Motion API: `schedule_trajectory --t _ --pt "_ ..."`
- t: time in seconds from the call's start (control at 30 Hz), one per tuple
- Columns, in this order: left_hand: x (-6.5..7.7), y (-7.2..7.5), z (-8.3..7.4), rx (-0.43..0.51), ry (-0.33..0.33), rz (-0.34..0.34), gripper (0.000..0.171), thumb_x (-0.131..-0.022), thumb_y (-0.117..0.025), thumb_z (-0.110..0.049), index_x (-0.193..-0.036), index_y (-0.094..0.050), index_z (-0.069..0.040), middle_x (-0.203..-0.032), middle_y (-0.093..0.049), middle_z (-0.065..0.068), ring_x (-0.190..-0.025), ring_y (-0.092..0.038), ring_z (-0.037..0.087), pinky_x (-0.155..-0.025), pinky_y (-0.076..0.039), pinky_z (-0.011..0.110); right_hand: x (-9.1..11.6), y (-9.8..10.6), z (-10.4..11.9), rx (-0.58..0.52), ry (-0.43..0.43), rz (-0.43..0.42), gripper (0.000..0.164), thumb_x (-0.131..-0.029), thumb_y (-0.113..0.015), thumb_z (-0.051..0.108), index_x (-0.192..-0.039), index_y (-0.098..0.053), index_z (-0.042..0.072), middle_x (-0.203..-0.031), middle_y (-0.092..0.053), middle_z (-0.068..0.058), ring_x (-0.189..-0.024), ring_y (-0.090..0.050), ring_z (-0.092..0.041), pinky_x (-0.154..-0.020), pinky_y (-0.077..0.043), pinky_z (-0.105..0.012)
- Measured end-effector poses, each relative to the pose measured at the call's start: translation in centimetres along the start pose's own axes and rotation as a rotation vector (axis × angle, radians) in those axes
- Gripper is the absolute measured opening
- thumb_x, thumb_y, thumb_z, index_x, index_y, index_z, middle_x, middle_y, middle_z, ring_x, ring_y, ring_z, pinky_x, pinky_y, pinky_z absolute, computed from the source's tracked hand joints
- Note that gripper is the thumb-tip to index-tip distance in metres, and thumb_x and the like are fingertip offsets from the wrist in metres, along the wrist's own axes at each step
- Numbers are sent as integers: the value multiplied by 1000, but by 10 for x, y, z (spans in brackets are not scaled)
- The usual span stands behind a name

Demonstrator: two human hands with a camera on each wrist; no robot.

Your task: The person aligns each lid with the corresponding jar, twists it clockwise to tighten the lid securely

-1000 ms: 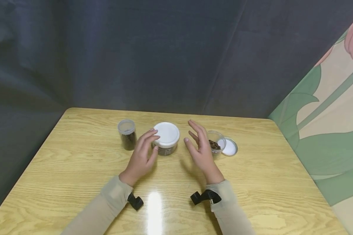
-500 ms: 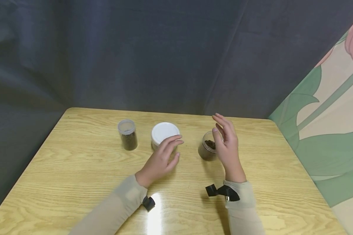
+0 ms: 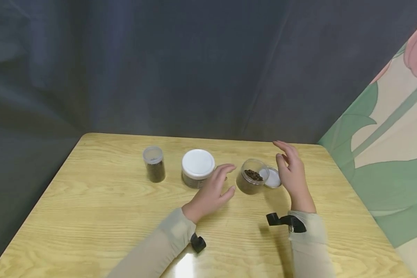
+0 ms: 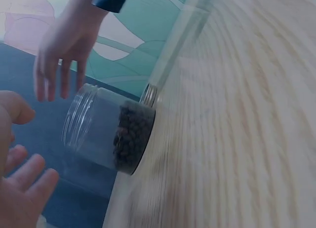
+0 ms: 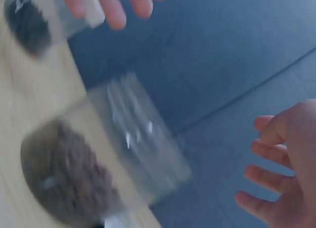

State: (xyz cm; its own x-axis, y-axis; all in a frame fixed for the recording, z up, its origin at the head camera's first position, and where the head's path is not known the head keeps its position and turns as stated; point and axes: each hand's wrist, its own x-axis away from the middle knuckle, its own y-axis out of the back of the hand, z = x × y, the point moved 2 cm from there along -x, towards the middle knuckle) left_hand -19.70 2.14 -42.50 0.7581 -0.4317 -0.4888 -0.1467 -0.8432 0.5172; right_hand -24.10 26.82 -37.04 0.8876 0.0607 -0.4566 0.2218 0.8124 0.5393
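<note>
An uncovered clear jar [image 3: 249,183], partly filled with dark brown pellets [image 3: 253,175], stands upright on the right half of the table. Its round lid [image 3: 273,178] lies beside it, white inside up. To the jar's left hovers my left hand [image 3: 212,193], fingers loosely spread and holding nothing; it overlaps the edge of a wide tub with a white lid [image 3: 198,163]. My right hand [image 3: 293,172] is raised past the lid on the right, fingers relaxed, nothing in it. The left wrist view shows the jar [image 4: 108,129] between both hands.
A taller, narrow jar [image 3: 155,170] with a translucent lid and dark contents stands left of the tub. Behind the wooden table [image 3: 100,200] hangs a dark curtain [image 3: 194,69]; a flower-patterned wall covering [image 3: 385,154] flanks the right side.
Both hands have moved to the right, the left from the white-lidded tub toward the open jar, the right past the jar and its lid. The containers stay in place.
</note>
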Motion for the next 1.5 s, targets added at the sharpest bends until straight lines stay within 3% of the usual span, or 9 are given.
schedule_trajectory --t 0.13,0.27,0.53,0.67,0.77,0.97,1.27,1.5 --pt "-6 -9 1 20 70 24 59 -98 -63 -11 -150 -36 -1 -150 -41 18 -132 -48 31 -104 -54 35 -1 9 -20 98 -20 98 38 -104 -44 0 -141 -53 -4 -146 -43 -28 -137 -38 -49 -107 -39 -72" --pt "-11 -18 4 37 152 59 61 -100 -63 -13 -152 -33 -4 -151 -38 18 -135 -46 30 -107 -51 36 -1 18 -38 212 -19 263 39 -103 -49 0 -142 -50 -5 -146 -40 -34 -134 -37 -55 -101 -41 -75" --pt "-18 -30 12 206 349 95 67 -100 -65 -20 -156 -30 -7 -153 -35 18 -139 -43 32 -112 -48 41 -4 25 -58 319 -85 575 50 -101 -62 10 -145 -45 -7 -150 -32 -38 -137 -27 -60 -108 -28 -78" --pt "-23 -40 15 253 386 121 73 -100 -67 -24 -158 -26 -9 -158 -29 18 -142 -39 33 -113 -47 40 -3 24 -65 374 -107 676 59 -98 -69 21 -145 -45 -6 -147 -30 -42 -132 -26 -66 -102 -30 -83" --pt "-25 -48 16 213 393 144 78 -100 -67 -31 -160 -22 -11 -161 -25 16 -143 -38 32 -115 -44 42 -2 22 -69 411 -115 711 69 -93 -75 27 -147 -44 -3 -147 -31 -42 -129 -29 -67 -97 -36 -82" --pt "-27 -54 17 173 425 140 81 -100 -67 -35 -162 -19 -13 -165 -22 14 -147 -34 31 -120 -37 47 -1 13 -72 441 -104 732 79 -86 -82 31 -147 -45 -2 -146 -34 -41 -124 -37 -63 -87 -50 -68" --pt "-29 -56 20 175 469 116 84 -99 -67 -37 -162 -17 -14 -165 -25 12 -150 -28 29 -123 -31 46 -5 2 -68 441 -90 743 77 -83 -83 26 -143 -48 -5 -141 -39 -41 -121 -39 -59 -91 -49 -72" --pt "-29 -58 20 180 453 100 83 -101 -66 -36 -162 -17 -10 -161 -28 17 -146 -35 31 -121 -35 45 -7 -6 -62 441 -74 747 74 -82 -83 22 -142 -48 -5 -138 -41 -41 -119 -43 -59 -91 -49 -73"
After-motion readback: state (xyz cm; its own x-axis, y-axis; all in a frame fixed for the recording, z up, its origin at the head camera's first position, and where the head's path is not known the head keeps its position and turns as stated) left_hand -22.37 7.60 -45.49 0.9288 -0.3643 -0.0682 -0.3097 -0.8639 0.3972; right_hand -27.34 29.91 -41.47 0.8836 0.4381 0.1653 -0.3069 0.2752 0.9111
